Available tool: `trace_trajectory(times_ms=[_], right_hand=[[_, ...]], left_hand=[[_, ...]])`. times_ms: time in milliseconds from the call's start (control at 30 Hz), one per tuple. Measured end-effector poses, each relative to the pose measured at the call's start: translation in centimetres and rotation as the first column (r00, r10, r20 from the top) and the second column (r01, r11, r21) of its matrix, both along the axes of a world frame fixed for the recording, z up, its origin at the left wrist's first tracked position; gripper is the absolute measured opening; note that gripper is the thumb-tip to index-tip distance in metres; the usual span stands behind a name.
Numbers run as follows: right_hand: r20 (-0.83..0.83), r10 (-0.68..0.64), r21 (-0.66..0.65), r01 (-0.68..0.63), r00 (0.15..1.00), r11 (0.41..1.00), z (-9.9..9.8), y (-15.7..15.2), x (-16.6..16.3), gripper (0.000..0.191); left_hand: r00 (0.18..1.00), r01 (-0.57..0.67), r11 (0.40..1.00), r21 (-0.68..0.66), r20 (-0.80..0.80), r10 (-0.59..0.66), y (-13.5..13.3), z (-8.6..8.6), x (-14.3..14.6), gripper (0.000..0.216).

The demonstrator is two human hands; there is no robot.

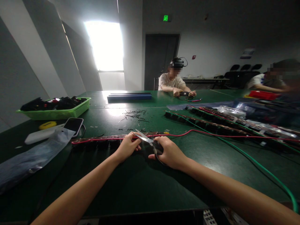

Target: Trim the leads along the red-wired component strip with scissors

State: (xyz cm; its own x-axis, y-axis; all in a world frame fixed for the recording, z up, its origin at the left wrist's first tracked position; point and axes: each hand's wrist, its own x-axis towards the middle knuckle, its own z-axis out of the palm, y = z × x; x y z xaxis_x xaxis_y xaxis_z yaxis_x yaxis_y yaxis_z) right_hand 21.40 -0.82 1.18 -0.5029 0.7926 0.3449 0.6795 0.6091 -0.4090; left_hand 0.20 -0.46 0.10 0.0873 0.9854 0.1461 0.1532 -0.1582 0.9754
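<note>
My right hand grips a pair of scissors by the dark handles. The blades point up and left, slightly apart, close to the fingers of my left hand. My left hand is closed at a long black strip with red and copper-coloured wires along its top. What its fingertips pinch is hidden. A red wire runs from the strip toward the right, passing behind my right hand. Thin dark offcuts lie scattered just beyond the strip.
On the left are a green basket of black parts, a phone, a yellow disc and a plastic bag. More wired strips and a green wire lie right. Blue bars lie behind; two people sit across.
</note>
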Motion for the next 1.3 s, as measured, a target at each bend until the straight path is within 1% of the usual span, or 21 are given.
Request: trace_trajectory(times_ms=[200,633,733,833,967,1067,1167,1300], right_hand=[[-0.007,-0.001,0.004,0.001,1.0,1.0,-0.08,0.01,-0.03,0.057],[0.003,-0.038,0.013,0.038,0.999,0.999,0.07,-0.17,-0.17,0.06],[-0.035,-0.062,-0.05,0.06,0.997,0.997,0.26,-0.01,-0.03,0.054],[-0.133,-0.084,-0.13,0.066,0.988,0.989,0.5,0.3,0.32,0.046],[-0.207,-0.071,-0.168,0.036,0.976,0.985,0.65,0.57,0.67,0.038],[-0.192,-0.036,-0.155,0.006,0.981,0.988,0.71,0.51,0.62,0.04],[-0.139,-0.028,-0.128,0.01,0.99,0.992,0.79,0.32,0.4,0.04],[-0.129,0.007,-0.141,-0.026,0.992,0.99,0.81,0.11,0.22,0.027]], left_hand=[[1.0,-0.003,1.0,-0.016,-0.031,0.003,-0.11,0.15,0.04,0.018],[1.0,0.001,1.0,0.003,-0.016,-0.001,-0.14,0.0,-0.04,0.022],[1.0,0.013,1.0,0.013,-0.024,-0.013,-0.02,-0.17,-0.08,0.026],[1.0,0.012,1.0,0.026,-0.022,-0.012,0.09,-0.33,-0.12,0.032],[0.999,0.018,0.999,0.04,-0.03,-0.017,0.14,-0.43,-0.16,0.034],[1.0,0.012,0.999,0.031,-0.028,-0.011,0.15,-0.45,-0.15,0.035],[1.0,0.005,1.0,0.02,-0.029,-0.005,0.15,-0.43,-0.11,0.034],[0.999,0.021,0.999,0.033,-0.047,-0.019,0.11,-0.24,-0.1,0.033]])
